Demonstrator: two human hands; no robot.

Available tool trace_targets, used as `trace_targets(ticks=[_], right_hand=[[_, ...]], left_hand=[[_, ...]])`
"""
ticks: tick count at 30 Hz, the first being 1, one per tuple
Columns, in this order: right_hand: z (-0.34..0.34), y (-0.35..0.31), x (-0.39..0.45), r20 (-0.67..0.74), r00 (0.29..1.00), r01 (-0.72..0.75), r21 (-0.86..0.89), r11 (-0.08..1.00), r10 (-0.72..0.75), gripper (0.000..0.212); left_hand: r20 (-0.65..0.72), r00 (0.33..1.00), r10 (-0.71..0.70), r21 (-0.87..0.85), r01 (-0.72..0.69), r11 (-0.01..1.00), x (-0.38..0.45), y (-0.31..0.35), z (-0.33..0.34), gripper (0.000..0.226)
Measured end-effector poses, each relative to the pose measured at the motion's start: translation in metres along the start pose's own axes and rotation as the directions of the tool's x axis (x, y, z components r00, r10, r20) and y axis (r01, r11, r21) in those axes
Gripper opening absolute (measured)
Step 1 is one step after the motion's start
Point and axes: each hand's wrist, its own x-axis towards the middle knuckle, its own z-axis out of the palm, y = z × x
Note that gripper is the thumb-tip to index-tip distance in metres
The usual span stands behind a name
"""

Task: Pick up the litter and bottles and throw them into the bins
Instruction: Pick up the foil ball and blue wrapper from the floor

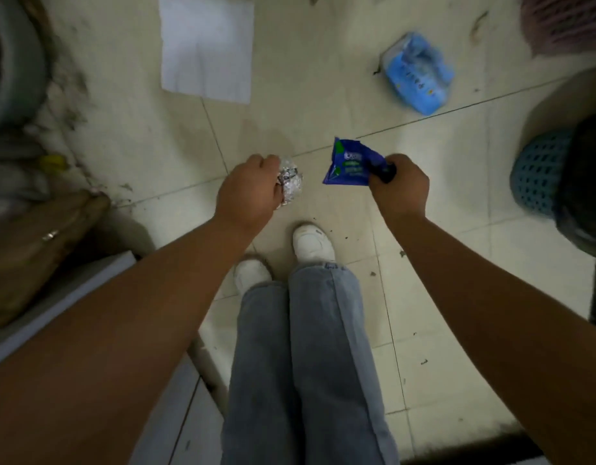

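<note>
The person stands on a pale tiled floor [441,229], both bare arms stretched out over it. The left hand [248,187] is curled closed around a crumpled foil ball [290,182], which sticks out on the thumb side. The right hand [399,187] is closed too, pinching a dark blue wrapper [348,164] by one end; the rest of the wrapper fans out toward the left hand, and the two pieces of litter hang near each other without touching.

Farther out on the floor lie a white sheet of paper [206,48], flat, and to its right a light blue plastic pack [417,73], crumpled and well apart from both hands. At the right edge stands a blue-green perforated bin [538,172], partly covered by something dark and blurred. A pink woven thing [565,21] shows in the top right corner; what it is cannot be told.

Below the hands are two white shoes [311,243] and pale blue jeans [310,364]. Dirt specks dot the tiles, thicker along the left side, where grey and brown shapes are too blurred to name.
</note>
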Motion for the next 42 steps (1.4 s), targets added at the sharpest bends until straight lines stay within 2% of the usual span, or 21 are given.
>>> trace_targets(ticks=[3, 7, 11, 14, 19, 24, 26, 28, 30, 32, 35, 38, 42], right_hand=[[-0.087, 0.001, -0.032, -0.093, 0.993, -0.058, 0.094, 0.994, 0.067, 0.02], [-0.2, 0.024, -0.069, -0.197, 0.97, -0.112, 0.159, 0.981, 0.143, 0.02], [-0.298, 0.08, -0.087, -0.287, 0.923, -0.198, 0.216, 0.956, 0.257, 0.031], [-0.355, 0.141, -0.08, -0.297, 0.886, -0.279, 0.269, 0.922, 0.355, 0.032], [-0.404, 0.245, -0.033, -0.212, 0.852, -0.405, 0.313, 0.859, 0.478, 0.035], [-0.407, 0.314, 0.017, -0.026, 0.793, -0.545, 0.416, 0.728, 0.608, 0.034], [-0.408, 0.325, 0.035, 0.022, 0.783, -0.566, 0.442, 0.696, 0.622, 0.04], [-0.409, 0.33, 0.052, 0.08, 0.812, -0.55, 0.437, 0.712, 0.578, 0.048], [-0.409, 0.329, 0.064, 0.139, 0.865, -0.499, 0.339, 0.798, 0.482, 0.047], [-0.409, 0.326, 0.07, 0.163, 0.925, -0.372, 0.21, 0.904, 0.343, 0.042], [-0.405, 0.318, 0.075, 0.135, 0.982, -0.137, 0.01, 0.991, 0.134, 0.047], [-0.405, 0.299, 0.075, 0.131, 0.991, 0.044, -0.194, 0.98, -0.018, 0.056], [-0.401, 0.248, 0.071, 0.181, 0.969, 0.224, -0.358, 0.907, -0.168, 0.06]], left_hand=[[0.069, 0.992, 0.107, 0.07, -0.112, 0.991, -0.007, 0.077, -0.052, 0.025], [0.063, 0.967, 0.246, 0.077, -0.251, 0.965, -0.009, 0.188, -0.09, 0.029], [0.186, 0.932, 0.309, 0.197, -0.344, 0.918, -0.006, 0.298, -0.095, 0.033], [0.226, 0.918, 0.325, 0.237, -0.376, 0.896, 0.002, 0.374, -0.076, 0.03], [0.253, 0.945, 0.209, 0.159, -0.254, 0.954, 0.031, 0.481, -0.024, 0.03], [0.268, 0.962, -0.058, 0.037, 0.05, 0.998, 0.07, 0.548, 0.04, 0.032], [0.265, 0.958, -0.112, 0.003, 0.115, 0.993, 0.079, 0.566, 0.059, 0.032], [0.288, 0.951, -0.109, 0.023, 0.107, 0.994, 0.085, 0.58, 0.074, 0.033], [0.327, 0.944, -0.043, 0.108, 0.008, 0.994, 0.088, 0.585, 0.085, 0.035], [0.367, 0.929, 0.041, 0.231, -0.134, 0.964, 0.091, 0.583, 0.091, 0.037], [0.404, 0.907, 0.12, 0.435, -0.306, 0.847, 0.096, 0.571, 0.089, 0.047], [0.399, 0.9, 0.174, 0.549, -0.387, 0.741, 0.097, 0.554, 0.076, 0.053], [0.327, 0.941, 0.089, 0.61, -0.283, 0.741, 0.086, 0.517, 0.037, 0.057]])
